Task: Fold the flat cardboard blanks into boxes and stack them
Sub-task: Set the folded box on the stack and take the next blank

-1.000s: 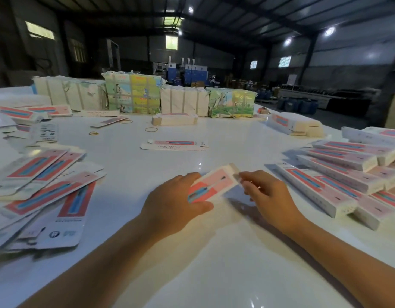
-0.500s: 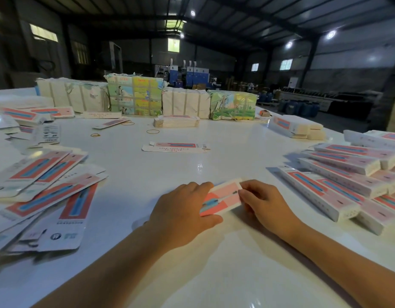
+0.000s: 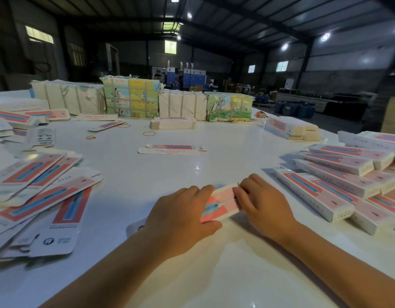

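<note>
Here, both hands hold one box (image 3: pixel 221 204) low on the white table (image 3: pixel 214 165), near 6 o'clock. The left hand (image 3: pixel 181 218) curls around its near end. The right hand (image 3: pixel 263 203) pinches its far end. Flat blanks (image 3: pixel 36 192) lie at 9 o'clock. Done boxes (image 3: pixel 338 181) pile up at 3 o'clock.

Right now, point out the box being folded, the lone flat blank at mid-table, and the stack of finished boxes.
box being folded (image 3: pixel 221 204), head view, on its pink printed top face between the hands.
lone flat blank (image 3: pixel 172 149), head view, on its middle panel.
stack of finished boxes (image 3: pixel 338 168), head view, on one upper box's top face.
</note>
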